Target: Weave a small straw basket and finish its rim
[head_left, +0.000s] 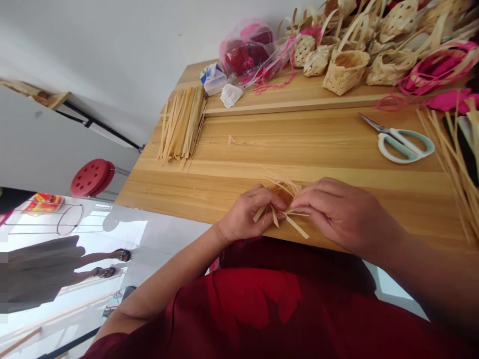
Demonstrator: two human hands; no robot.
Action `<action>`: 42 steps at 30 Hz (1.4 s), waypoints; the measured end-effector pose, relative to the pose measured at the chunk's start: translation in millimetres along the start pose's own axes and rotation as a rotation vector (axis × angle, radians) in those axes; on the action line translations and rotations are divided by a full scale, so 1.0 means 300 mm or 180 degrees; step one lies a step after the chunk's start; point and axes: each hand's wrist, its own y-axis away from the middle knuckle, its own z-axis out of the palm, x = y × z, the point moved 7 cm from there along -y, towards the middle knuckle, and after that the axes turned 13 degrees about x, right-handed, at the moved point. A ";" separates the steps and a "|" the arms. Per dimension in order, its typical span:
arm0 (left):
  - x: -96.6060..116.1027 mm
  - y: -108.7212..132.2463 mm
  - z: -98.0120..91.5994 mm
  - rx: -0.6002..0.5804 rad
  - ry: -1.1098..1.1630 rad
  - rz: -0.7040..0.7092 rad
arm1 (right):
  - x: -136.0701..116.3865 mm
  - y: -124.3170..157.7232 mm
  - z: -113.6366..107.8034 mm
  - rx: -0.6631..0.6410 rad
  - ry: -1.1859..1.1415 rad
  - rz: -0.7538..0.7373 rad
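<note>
At the table's front edge, my left hand [254,209] is closed around a small piece of weaving made of thin bamboo strips [297,227]. Several strip ends stick out between and below the fingers. From the other side my right hand [333,209] pinches strips of the same piece, thumb and forefinger pressed together. The fingertips of both hands nearly meet, and much of the weaving is hidden behind them. Beyond my right hand lie scissors [402,142] with pale handles, their blades pointing to the far left.
A bundle of flat strips [181,124] lies at the left of the wooden table [224,184]. Small woven baskets [346,70] crowd the back right beside a plastic bag [247,50] and pink cord. More strips [452,164] lie at right. Red stools [92,177] and another person's legs [99,259] show at left.
</note>
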 end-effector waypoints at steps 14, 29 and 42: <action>0.075 -0.003 0.015 -0.0221 -0.0775 0.0480 | -0.041 0.065 -0.021 0.0430 0.0302 0.0140; 0.082 0.048 0.030 -0.0199 -0.1205 0.0726 | -0.093 0.140 0.008 0.0578 0.0572 -0.0353; 0.100 0.066 0.016 0.0281 -0.1243 0.1043 | -0.001 0.173 0.001 0.1138 -0.0131 0.1407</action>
